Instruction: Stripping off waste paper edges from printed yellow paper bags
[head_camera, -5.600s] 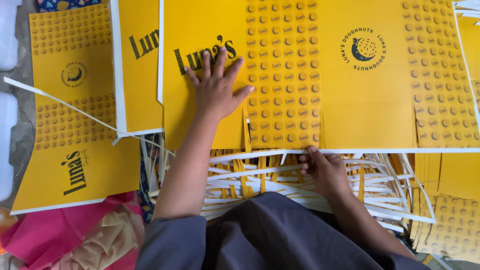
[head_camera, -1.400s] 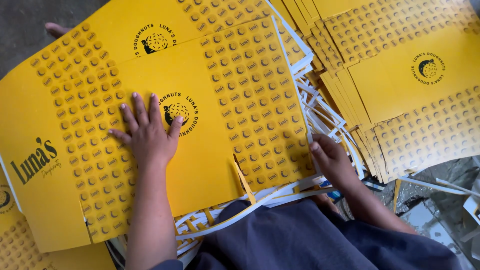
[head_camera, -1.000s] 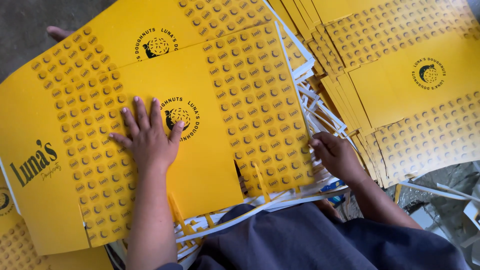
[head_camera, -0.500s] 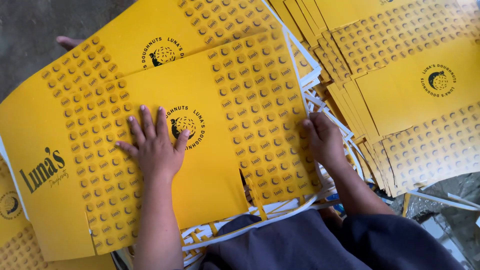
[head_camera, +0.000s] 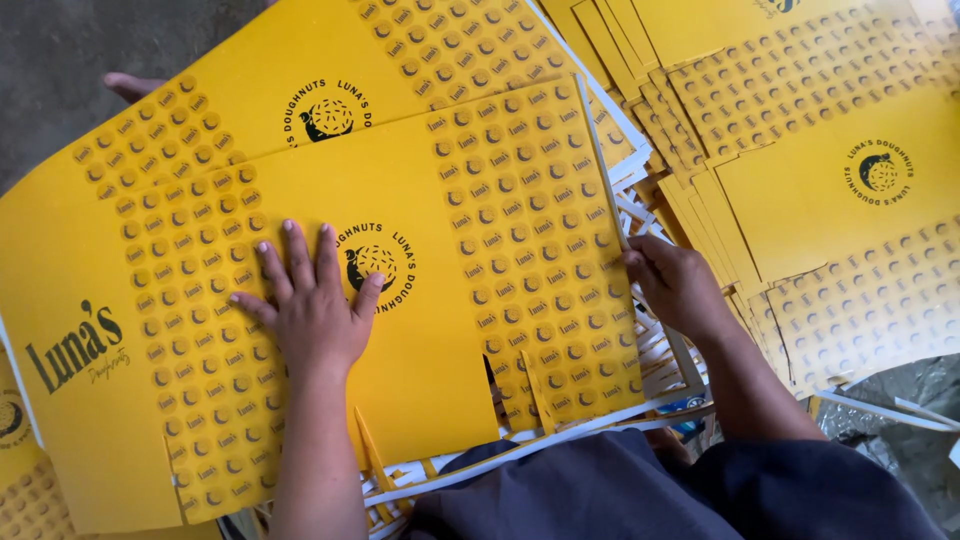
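Note:
A large flat yellow printed cardboard sheet (head_camera: 430, 330), a die-cut box blank with dotted panels and a round dark emblem, lies on top of a similar sheet (head_camera: 250, 90). My left hand (head_camera: 310, 310) presses flat on the top sheet with fingers spread, just left of the emblem. My right hand (head_camera: 675, 285) grips the sheet's right edge, where a thin strip of cardboard trim (head_camera: 600, 165) runs along the cut border.
A fanned stack of more yellow blanks (head_camera: 830, 200) lies to the right. White and yellow trim strips (head_camera: 660, 370) pile under the sheets near my lap. Grey floor (head_camera: 70, 50) shows at upper left, with someone's toes (head_camera: 130, 85) at the sheet's edge.
The view shifted from straight-laid sheets to this tilted stack. My right hand rose from the scraps near my lap to the top sheet's right edge. My left hand stayed pressed flat.

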